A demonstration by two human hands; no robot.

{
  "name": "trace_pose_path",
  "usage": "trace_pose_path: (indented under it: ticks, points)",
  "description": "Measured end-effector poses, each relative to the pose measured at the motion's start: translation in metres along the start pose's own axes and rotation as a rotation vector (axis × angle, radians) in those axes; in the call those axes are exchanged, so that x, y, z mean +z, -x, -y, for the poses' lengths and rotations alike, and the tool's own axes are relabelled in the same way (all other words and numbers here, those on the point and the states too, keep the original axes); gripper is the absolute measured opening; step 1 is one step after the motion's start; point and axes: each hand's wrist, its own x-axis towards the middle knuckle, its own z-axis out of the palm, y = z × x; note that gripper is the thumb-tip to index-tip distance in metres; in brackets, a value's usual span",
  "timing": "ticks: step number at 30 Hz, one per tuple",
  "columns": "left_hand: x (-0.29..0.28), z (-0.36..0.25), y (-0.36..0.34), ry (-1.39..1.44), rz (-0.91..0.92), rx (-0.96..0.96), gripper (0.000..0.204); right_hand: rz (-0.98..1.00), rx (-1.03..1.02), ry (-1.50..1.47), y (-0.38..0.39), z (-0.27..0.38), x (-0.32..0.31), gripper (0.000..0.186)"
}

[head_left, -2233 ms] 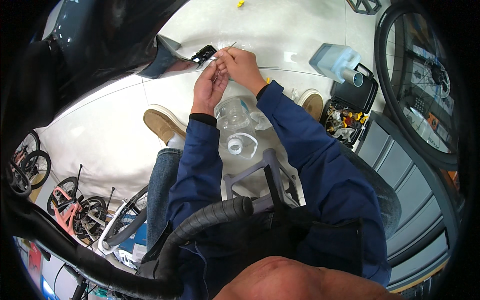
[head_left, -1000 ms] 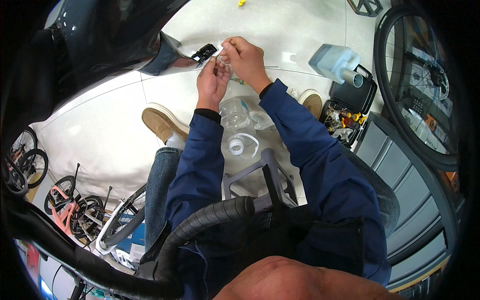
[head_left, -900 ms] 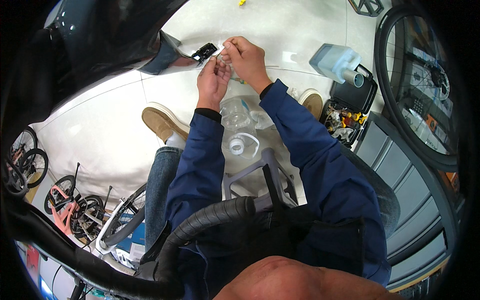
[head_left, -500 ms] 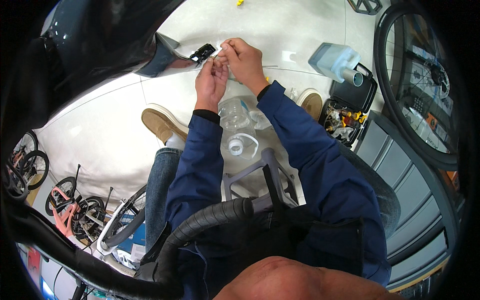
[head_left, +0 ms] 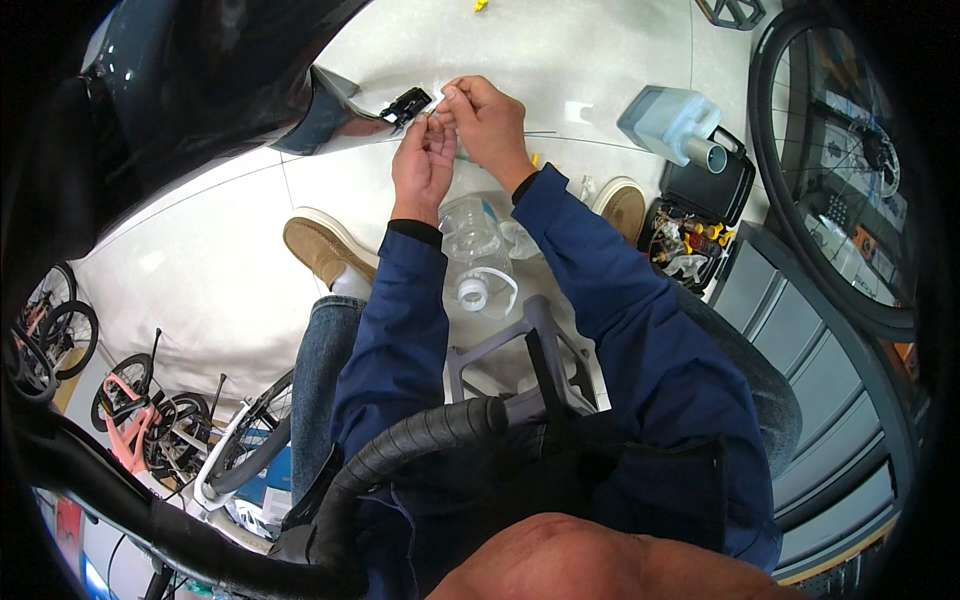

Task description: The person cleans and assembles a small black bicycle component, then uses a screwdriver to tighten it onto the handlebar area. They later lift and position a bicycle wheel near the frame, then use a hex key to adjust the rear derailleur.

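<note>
My left hand (head_left: 424,160) and my right hand (head_left: 487,122) meet close together above the pale floor, fingertips pinched on a small part and a thin wire-like cable (head_left: 520,132) that runs off to the right. Just left of my fingers sits a small black bike component (head_left: 405,101) at the end of a dark frame tube (head_left: 320,110). What exactly is pinched is too small to make out. Both arms wear dark blue sleeves.
A clear plastic jug (head_left: 470,235) with a white cap stands on the floor between my tan shoes (head_left: 318,245). A grey bottle (head_left: 672,120) and an open black tool case (head_left: 695,222) lie to the right, beside a bike wheel (head_left: 850,170). A black drop handlebar (head_left: 410,450) crosses below.
My hands have stayed at the same spot near the black component, with only small shifts of the fingers; the right hand has edged slightly toward the left one.
</note>
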Motion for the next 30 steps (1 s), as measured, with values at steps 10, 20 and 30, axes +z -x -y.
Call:
trace_pose_path:
  ticks: [10, 20, 30]
  points:
    - [-0.004, -0.003, 0.0, -0.021, 0.105, -0.012, 0.018, 0.128, -0.325, 0.306, 0.007, 0.019, -0.001, 0.015]
    - [0.003, 0.0, 0.005, -0.033, 0.092, 0.038, 0.019, 0.171, -0.362, 0.33, 0.001, 0.021, -0.009, 0.017]
    - [0.002, -0.008, 0.008, -0.013, 0.087, -0.08, 0.016, 0.127, -0.054, 0.037, -0.007, 0.0, -0.015, 0.025]
